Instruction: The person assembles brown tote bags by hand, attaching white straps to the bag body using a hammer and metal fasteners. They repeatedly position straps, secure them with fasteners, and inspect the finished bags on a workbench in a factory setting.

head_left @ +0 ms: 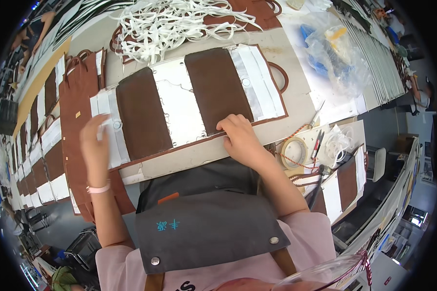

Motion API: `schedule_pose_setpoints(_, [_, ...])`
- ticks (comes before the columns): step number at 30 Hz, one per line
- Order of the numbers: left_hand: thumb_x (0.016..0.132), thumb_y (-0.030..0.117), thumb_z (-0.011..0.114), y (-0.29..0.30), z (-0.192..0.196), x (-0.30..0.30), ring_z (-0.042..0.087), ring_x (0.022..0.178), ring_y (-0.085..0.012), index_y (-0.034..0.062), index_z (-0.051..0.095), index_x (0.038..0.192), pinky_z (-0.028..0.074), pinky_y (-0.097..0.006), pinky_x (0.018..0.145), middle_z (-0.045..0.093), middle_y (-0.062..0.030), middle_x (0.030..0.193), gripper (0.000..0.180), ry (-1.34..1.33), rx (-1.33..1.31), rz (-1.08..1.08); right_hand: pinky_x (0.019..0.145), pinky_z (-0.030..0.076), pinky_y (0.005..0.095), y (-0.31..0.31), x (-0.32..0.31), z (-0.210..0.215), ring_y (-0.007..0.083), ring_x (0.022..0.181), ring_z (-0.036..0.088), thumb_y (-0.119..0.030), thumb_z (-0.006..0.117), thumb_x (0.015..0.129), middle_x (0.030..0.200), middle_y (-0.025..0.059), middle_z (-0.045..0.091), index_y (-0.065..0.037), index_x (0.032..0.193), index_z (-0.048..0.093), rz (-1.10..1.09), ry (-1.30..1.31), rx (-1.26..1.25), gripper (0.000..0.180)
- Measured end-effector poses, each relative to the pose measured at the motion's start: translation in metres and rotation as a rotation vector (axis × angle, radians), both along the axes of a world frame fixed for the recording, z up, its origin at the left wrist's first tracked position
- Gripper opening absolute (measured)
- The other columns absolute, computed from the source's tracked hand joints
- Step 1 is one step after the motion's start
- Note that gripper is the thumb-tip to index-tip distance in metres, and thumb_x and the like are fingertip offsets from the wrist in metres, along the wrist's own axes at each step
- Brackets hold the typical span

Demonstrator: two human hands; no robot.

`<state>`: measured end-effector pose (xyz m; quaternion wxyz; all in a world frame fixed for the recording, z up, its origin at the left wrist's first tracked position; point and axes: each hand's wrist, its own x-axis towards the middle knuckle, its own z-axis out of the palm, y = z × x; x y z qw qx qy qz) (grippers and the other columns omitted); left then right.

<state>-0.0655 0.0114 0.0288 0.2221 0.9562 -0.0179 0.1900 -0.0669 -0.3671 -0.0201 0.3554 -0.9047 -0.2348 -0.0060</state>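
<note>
A flat, unassembled brown leather bag piece (175, 140) lies in front of me at a slight slant. On its inner side are two dark brown panels (217, 82), a white middle section (179, 104) and pale end strips with round snaps (117, 124). A curved handle (280, 77) sticks out at its right end. My right hand (241, 140) rests on the near edge by the right dark panel, fingers bent and thumb apart. My left hand (95, 143) is over the left end strip, smeared by motion, so its finger pose is unclear.
White ribbon strips (170, 29) are heaped at the far side. Brown bag pieces (77, 111) are stacked at left. To the right are plastic bags (337, 53), a tape roll (294, 153), a pointed tool (317, 114) and red-handled snips (318, 144). Other people are around the edges.
</note>
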Motion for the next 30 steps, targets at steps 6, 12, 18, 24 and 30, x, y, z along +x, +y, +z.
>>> schedule_pose_setpoints(6, [0.084, 0.004, 0.069, -0.145, -0.022, 0.039, 0.065, 0.093, -0.0278, 0.0033, 0.071, 0.1, 0.052, -0.036, 0.083, 0.067, -0.011, 0.101, 0.016, 0.368, -0.332, -0.743, 0.083, 0.042, 0.0427, 0.016, -0.011, 0.001, 0.0323, 0.093, 0.052, 0.006, 0.064, 0.075, 0.096, 0.0109, 0.055, -0.005, 0.094, 0.062, -0.063, -0.163, -0.032, 0.021])
schedule_pose_setpoints(12, [0.077, 0.015, 0.075, -0.175, -0.044, 0.06, 0.063, 0.09, -0.0272, 0.0118, 0.071, 0.089, 0.051, -0.038, 0.079, 0.065, -0.0077, 0.094, 0.014, 0.579, -0.209, -0.728, 0.082, 0.041, 0.0425, 0.016, -0.006, -0.003, 0.0319, 0.095, 0.052, 0.004, 0.068, 0.076, 0.095, 0.0092, 0.054, -0.007, 0.091, 0.06, -0.079, -0.099, -0.104, 0.021])
schedule_pose_setpoints(18, [0.075, 0.018, 0.077, -0.178, -0.045, 0.06, 0.063, 0.092, -0.0265, 0.0133, 0.07, 0.087, 0.051, -0.038, 0.079, 0.064, -0.0067, 0.096, 0.014, 0.574, -0.173, -0.717, 0.081, 0.04, 0.0418, 0.016, -0.002, -0.001, 0.0314, 0.092, 0.05, 0.004, 0.064, 0.08, 0.093, 0.0095, 0.053, -0.007, 0.087, 0.059, -0.046, -0.054, -0.183, 0.014])
schedule_pose_setpoints(24, [0.075, 0.018, 0.079, -0.176, -0.045, 0.06, 0.063, 0.093, -0.0258, 0.0134, 0.069, 0.087, 0.051, -0.038, 0.079, 0.063, -0.0057, 0.096, 0.016, 0.573, -0.182, -0.732, 0.082, 0.041, 0.0415, 0.009, -0.007, 0.0, 0.0314, 0.093, 0.051, 0.003, 0.064, 0.08, 0.095, 0.0097, 0.054, -0.005, 0.088, 0.061, -0.011, -0.058, -0.125, 0.012])
schedule_pose_setpoints(30, [0.074, 0.016, 0.08, -0.177, -0.047, 0.059, 0.063, 0.089, -0.024, 0.0114, 0.069, 0.087, 0.051, -0.036, 0.077, 0.062, -0.0052, 0.092, 0.018, 0.538, -0.195, -0.726, 0.081, 0.042, 0.0411, 0.005, -0.003, -0.001, 0.0299, 0.093, 0.051, 0.002, 0.067, 0.079, 0.093, 0.0089, 0.054, -0.006, 0.09, 0.063, 0.02, -0.097, -0.082, 0.015])
